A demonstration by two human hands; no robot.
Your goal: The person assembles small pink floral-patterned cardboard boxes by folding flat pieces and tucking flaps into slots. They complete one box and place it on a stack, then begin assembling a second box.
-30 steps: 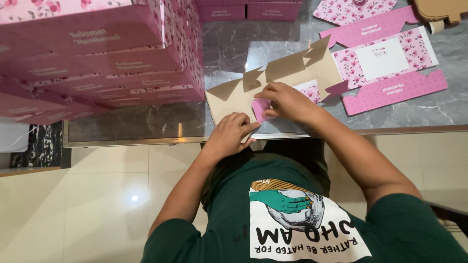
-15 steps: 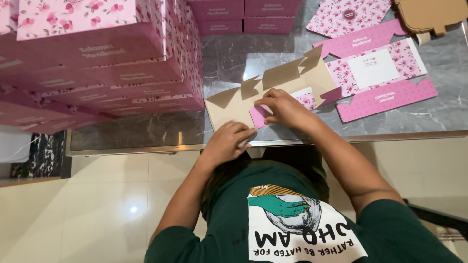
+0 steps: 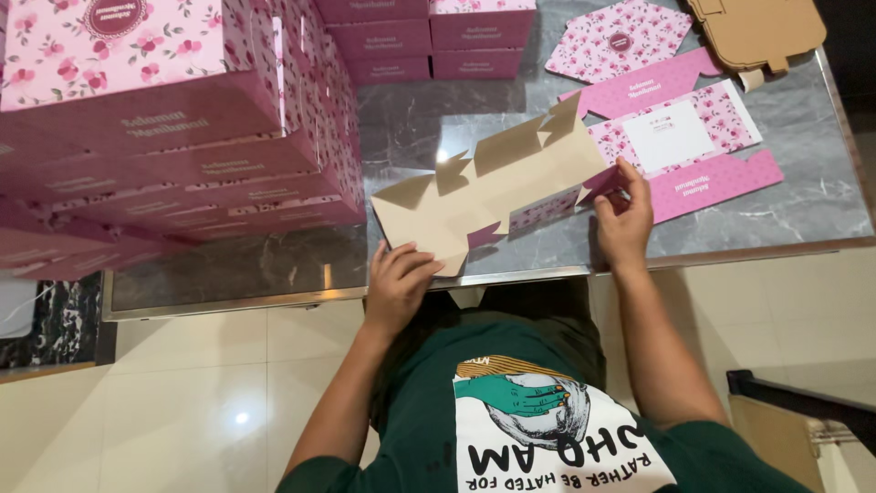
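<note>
Far to the left of the left hand, a stack of assembled pink floral boxes (image 3: pixel 173 119) is seen on the grey marble table (image 3: pixel 821 173). The left hand (image 3: pixel 397 288) is laid at the table's near edge, its fingers loosely spread and resting on the near corner of an unfolded box blank (image 3: pixel 493 187), whose plain tan inside is turned upward. The blank is stretched flat between the two hands, with pink flaps showing along its near edge. Its far right end is touched by the right hand (image 3: pixel 625 224), whose fingers are extended and slightly parted over a pink flap; whether that flap is pinched cannot be told. Beyond the blank, more closed pink boxes (image 3: pixel 429 36) are lined up at the table's far side. Just right of the right hand, a flat pink blank (image 3: pixel 684 146) with a white window panel is laid printed side up, and beyond it a floral lid piece (image 3: pixel 620 41) and a tan cardboard piece (image 3: pixel 757 32) are placed.
</note>
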